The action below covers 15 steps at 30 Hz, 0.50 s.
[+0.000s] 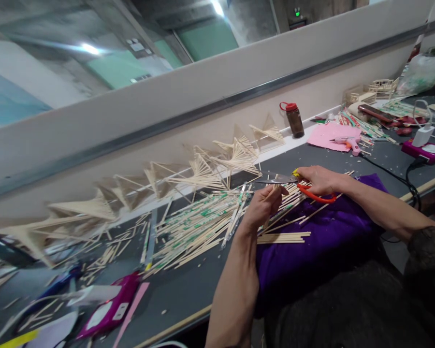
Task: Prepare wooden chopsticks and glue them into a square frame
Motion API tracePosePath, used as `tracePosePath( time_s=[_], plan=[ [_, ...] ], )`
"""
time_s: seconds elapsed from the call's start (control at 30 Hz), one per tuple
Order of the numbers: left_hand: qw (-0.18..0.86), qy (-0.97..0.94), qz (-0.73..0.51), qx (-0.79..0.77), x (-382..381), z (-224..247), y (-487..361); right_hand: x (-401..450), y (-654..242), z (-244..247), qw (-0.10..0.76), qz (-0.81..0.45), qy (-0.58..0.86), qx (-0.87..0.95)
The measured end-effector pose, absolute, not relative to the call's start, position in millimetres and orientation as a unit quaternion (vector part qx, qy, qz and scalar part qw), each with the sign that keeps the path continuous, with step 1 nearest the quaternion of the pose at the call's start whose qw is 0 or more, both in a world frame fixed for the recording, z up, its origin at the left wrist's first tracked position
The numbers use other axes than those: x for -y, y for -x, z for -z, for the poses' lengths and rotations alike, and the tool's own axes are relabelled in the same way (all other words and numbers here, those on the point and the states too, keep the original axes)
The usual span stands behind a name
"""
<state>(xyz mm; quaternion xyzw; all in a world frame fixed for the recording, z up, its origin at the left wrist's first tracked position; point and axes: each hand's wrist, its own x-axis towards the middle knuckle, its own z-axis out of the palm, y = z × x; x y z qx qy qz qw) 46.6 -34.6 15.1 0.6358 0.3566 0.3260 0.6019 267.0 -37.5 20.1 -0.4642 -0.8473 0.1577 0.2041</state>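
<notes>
My right hand (317,180) is wrapped round a pair of scissors (315,195) with orange-red handles. Their metal blades point left, just above my left hand (265,207). The fingers of that left hand are curled in a pinch; what they hold, if anything, is hidden by the hand. Under and beside both hands, thin wooden sticks (284,237) lie on a purple cloth (286,266) spread over my lap and the table edge. To the left is a large heap of sticks (199,227), many in clear wrappers with green print.
Fan-shaped stick models (203,174) line the wall. A brown bottle (295,121) with a red lid stands behind. On pink paper (324,135) rests a pink glue gun (348,142). Magenta power strips (110,307) with cables lie at both sides. Cut pieces (110,256) are scattered left.
</notes>
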Motion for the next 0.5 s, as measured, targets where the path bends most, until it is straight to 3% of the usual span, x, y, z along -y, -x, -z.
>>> tracePosePath(
  time_s=[0.5],
  plan=[
    [0.613,-0.632,-0.323,-0.346,27.4,-10.1,-42.0,35.9,-262.8,-16.9,0.218,-0.169,0.48,0.833]
  ],
)
